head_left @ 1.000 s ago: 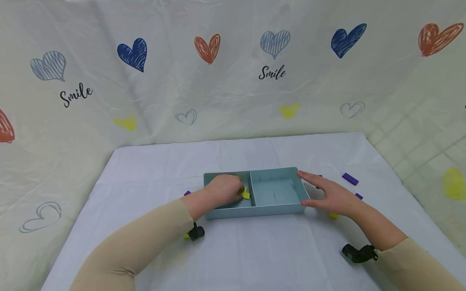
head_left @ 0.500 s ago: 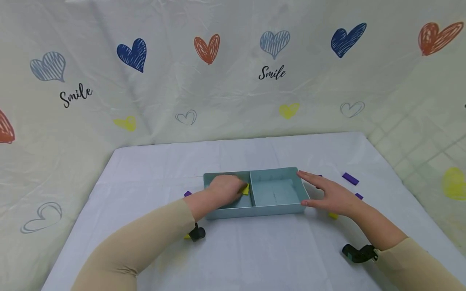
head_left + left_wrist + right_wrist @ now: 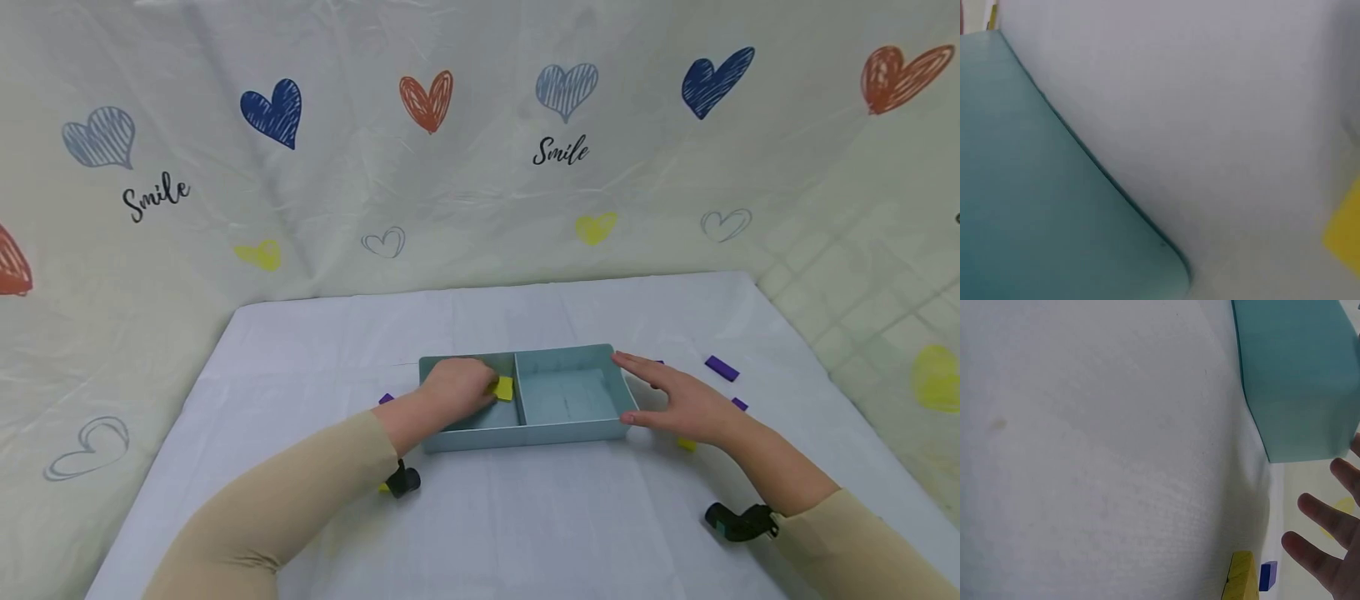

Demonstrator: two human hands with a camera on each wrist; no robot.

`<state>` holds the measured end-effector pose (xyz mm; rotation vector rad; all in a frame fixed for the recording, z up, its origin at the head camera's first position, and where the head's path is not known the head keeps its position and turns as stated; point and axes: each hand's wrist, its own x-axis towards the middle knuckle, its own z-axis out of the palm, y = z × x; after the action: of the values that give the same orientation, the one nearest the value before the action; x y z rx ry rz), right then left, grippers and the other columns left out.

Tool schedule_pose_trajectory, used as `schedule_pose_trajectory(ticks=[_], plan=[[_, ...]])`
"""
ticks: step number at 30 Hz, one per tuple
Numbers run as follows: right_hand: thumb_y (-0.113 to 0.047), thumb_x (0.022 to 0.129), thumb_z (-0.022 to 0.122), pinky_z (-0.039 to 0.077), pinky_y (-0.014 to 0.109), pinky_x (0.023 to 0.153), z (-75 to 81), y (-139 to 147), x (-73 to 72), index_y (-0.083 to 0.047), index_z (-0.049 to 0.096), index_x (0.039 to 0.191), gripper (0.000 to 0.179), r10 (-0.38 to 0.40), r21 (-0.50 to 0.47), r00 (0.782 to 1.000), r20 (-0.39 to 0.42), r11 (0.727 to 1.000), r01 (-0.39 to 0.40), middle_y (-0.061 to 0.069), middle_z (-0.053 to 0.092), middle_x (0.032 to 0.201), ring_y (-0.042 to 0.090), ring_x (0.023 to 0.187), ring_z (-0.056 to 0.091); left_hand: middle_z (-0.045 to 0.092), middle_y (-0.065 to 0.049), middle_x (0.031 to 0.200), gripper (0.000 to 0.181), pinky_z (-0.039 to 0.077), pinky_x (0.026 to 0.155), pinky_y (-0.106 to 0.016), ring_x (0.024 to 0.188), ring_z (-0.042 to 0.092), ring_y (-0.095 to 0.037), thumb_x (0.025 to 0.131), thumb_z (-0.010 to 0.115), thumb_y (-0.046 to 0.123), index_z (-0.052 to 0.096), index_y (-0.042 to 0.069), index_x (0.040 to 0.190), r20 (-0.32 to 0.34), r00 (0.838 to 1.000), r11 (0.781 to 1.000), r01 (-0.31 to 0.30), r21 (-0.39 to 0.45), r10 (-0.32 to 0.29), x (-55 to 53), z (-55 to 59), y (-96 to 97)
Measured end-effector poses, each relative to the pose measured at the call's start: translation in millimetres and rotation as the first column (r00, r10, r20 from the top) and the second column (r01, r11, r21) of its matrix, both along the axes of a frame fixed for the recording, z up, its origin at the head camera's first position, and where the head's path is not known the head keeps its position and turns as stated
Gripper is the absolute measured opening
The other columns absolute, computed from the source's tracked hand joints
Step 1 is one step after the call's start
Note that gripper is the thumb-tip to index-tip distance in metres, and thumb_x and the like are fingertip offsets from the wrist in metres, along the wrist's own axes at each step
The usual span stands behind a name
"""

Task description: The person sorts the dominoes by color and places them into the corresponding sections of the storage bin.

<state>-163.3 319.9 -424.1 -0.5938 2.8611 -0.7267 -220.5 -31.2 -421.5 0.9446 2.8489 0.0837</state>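
A blue-green tray (image 3: 572, 434) with a divider stands mid-table, one compartment on each side. Inside the left compartment, close to the divider, my left hand (image 3: 462, 388) pinches a yellow block (image 3: 505, 388); its fingertips are mostly hidden behind the back of the hand. At the tray's right end my right hand (image 3: 686, 406) is spread, index fingertip at the far corner and thumb at the near corner. In the right wrist view its straight fingers (image 3: 1327, 520) show beside the tray's end wall (image 3: 1300, 381). The left wrist view shows only the tray's outer wall (image 3: 1066, 187), not the fingers.
Purple blocks (image 3: 722, 368) lie beyond the right hand, another purple block (image 3: 386, 398) left of the tray. One yellow block (image 3: 686, 445) sits under the right hand, another yellow block (image 3: 1346, 234) near the left wrist. A white cloth (image 3: 525, 525) covers the table.
The yellow block in the left hand has turned, and that hand has shifted slightly left inside the compartment. The right hand and the tray have stayed in place.
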Motion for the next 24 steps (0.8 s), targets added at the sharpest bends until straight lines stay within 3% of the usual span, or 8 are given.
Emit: schedule_pose_trajectory(ticks=[6, 12, 15, 19, 24], plan=[[-0.058, 0.085, 0.071, 0.032, 0.066, 0.105, -0.3, -2, 1.8, -0.028, 0.029, 0.158, 0.09, 0.0, -0.005, 1.0, -0.001, 1.0, 0.0, 0.01, 0.031, 0.159, 0.042, 0.143, 0.03, 0.055, 0.006, 0.066, 0.021, 0.042, 0.053, -0.025, 0.06, 0.045, -0.011, 0.096, 0.066, 0.031, 0.069, 0.015, 0.083, -0.017, 0.999, 1.0, -0.027, 0.012, 0.027, 2.2, -1.3, 2.9], [-0.059, 0.084, 0.071, 0.032, 0.064, 0.106, 0.4, -3, 3.2, -0.027, 0.029, 0.157, 0.09, 0.002, -0.012, 1.0, 0.0, 1.0, -0.002, 0.009, 0.031, 0.16, 0.04, 0.144, 0.03, 0.064, 0.006, 0.079, 0.016, 0.048, 0.06, -0.026, 0.067, 0.053, -0.011, 0.097, 0.065, 0.03, 0.073, 0.016, 0.098, 0.006, 1.0, 1.0, -0.027, 0.016, 0.027, 3.6, -0.2, 0.5], [-0.058, 0.084, 0.072, 0.032, 0.064, 0.106, 0.7, -3, 3.9, -0.027, 0.029, 0.157, 0.09, -0.002, -0.016, 1.0, 0.008, 1.0, 0.002, 0.008, 0.031, 0.16, 0.039, 0.144, 0.03, 0.072, 0.005, 0.096, 0.021, 0.053, 0.067, -0.026, 0.076, 0.061, -0.01, 0.097, 0.064, 0.03, 0.074, 0.017, 0.111, 0.011, 1.0, 0.999, -0.028, 0.021, 0.027, 3.4, 0.9, -2.6], [-0.056, 0.084, 0.073, 0.031, 0.064, 0.107, -0.1, -3, 4.5, -0.029, 0.029, 0.157, 0.09, -0.012, -0.014, 1.0, 0.018, 1.0, 0.012, 0.007, 0.03, 0.16, 0.04, 0.144, 0.029, 0.071, 0.003, 0.115, 0.03, 0.055, 0.073, -0.027, 0.092, 0.066, -0.009, 0.097, 0.065, 0.031, 0.071, 0.017, 0.123, 0.024, 0.999, 0.999, -0.028, 0.036, 0.027, 4.0, 5.4, -6.9], [-0.058, 0.084, 0.072, 0.031, 0.064, 0.106, -0.8, -4, 5.6, -0.03, 0.028, 0.157, 0.09, -0.017, -0.019, 1.0, 0.021, 1.0, 0.017, 0.007, 0.03, 0.16, 0.04, 0.144, 0.029, 0.071, 0.005, 0.111, 0.034, 0.053, 0.07, -0.027, 0.09, 0.065, -0.009, 0.096, 0.065, 0.032, 0.069, 0.018, 0.127, 0.061, 0.998, 0.996, -0.037, 0.083, 0.032, 8.5, 16.0, -13.3]])
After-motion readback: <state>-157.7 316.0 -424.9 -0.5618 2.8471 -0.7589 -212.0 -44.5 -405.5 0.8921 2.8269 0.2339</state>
